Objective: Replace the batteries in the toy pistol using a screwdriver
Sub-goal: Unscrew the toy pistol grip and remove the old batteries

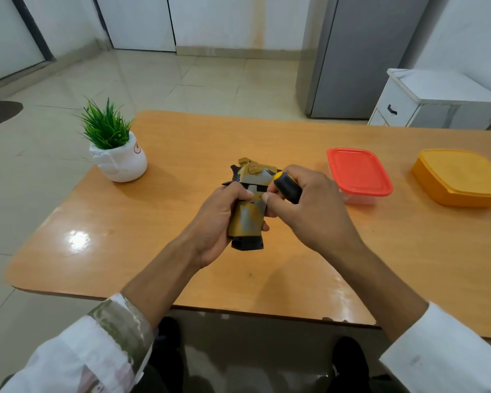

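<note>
A tiled room, with an orange bench (182, 143) in the middle. Over it, the left fingers (243, 194) curl round the grip of the pistol (248, 219), butt toward the person. The right fingers (270, 198) pinch the screwdriver (288, 187) against the pistol's side, and its tip is hidden. This looks like work on the battery-cover screw. The next move calls for steady turns with the tip seated and the pistol held firm. Left of the pistol stands a plant (116, 148); right of it is a red box (359, 171), then a yellow box (459, 177).
</note>
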